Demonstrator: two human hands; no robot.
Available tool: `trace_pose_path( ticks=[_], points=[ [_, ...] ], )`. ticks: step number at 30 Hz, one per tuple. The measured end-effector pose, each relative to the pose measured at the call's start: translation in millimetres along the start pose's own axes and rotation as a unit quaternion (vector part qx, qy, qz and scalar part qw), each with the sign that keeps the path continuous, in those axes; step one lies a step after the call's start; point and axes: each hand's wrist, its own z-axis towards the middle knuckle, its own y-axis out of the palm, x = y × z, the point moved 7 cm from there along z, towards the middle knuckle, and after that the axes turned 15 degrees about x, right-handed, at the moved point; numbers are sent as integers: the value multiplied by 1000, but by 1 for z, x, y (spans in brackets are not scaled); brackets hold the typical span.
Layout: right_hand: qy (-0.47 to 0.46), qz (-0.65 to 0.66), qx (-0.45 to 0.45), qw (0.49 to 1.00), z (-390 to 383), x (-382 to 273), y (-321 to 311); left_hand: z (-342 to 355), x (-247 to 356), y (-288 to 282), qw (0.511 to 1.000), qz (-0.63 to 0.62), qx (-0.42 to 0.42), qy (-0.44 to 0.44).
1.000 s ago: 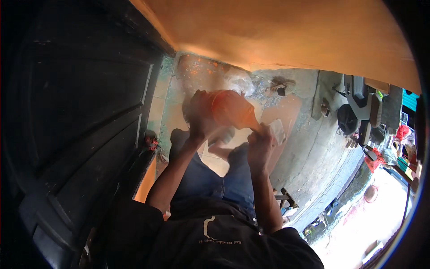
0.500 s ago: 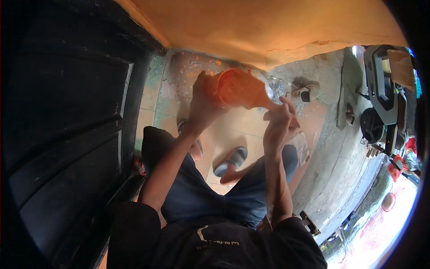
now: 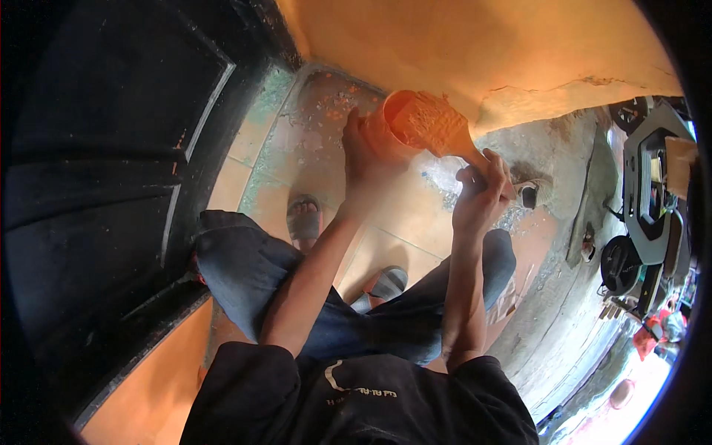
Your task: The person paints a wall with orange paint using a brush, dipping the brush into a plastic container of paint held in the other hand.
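My left hand point(image 3: 365, 162) is wrapped round an orange paint tub point(image 3: 383, 133), its open mouth tilted toward the right. In my right hand point(image 3: 483, 194) is the handle of a wide paintbrush point(image 3: 437, 124), its head thickly coated with orange paint. The brush head lies against or just over the tub's rim; I cannot tell whether they touch. Part of the tub's inside is hidden behind the brush. Both are held up close to the orange wall point(image 3: 460, 44), above the floor. My left fingertips, on the tub's far side, are partly hidden.
A black panelled door point(image 3: 96, 185) stands at the left. Tan floor tiles point(image 3: 404, 204) lie below, with orange spatters point(image 3: 334, 100) near the wall corner. At right are bare grey concrete point(image 3: 549, 289) and a grey-and-black machine point(image 3: 653, 178). My sandalled feet point(image 3: 304, 219) are between my knees.
The tub and brush have shifted right and slightly up in the view. The brush's coated head now shows more plainly at the tub's mouth. The whole view has turned a little.
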Motion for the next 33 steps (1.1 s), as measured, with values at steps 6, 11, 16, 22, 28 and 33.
trace_pose_path(
  ticks=[6, 11, 16, 22, 28, 33],
  points=[
    [77, 51, -15, 996, -8, 13, 7, -4, -13, -7, 997, -65, -15, -47],
    [49, 15, -97, 994, -15, 24, 18, -8, -19, -19, 997, -38, -1, -62],
    [-102, -86, -137, 982, -18, 18, 19, -7, -16, -22, 996, -27, 10, -85],
    [128, 33, -83, 988, -24, 28, 21, -6, -19, -27, 998, -12, 37, -48],
    [139, 64, -64, 986, -24, 29, 15, -9, -23, -23, 996, -49, 34, -61],
    [189, 60, -97, 975, -28, 35, 26, -8, -28, -26, 993, -45, 57, -96]
  ],
)
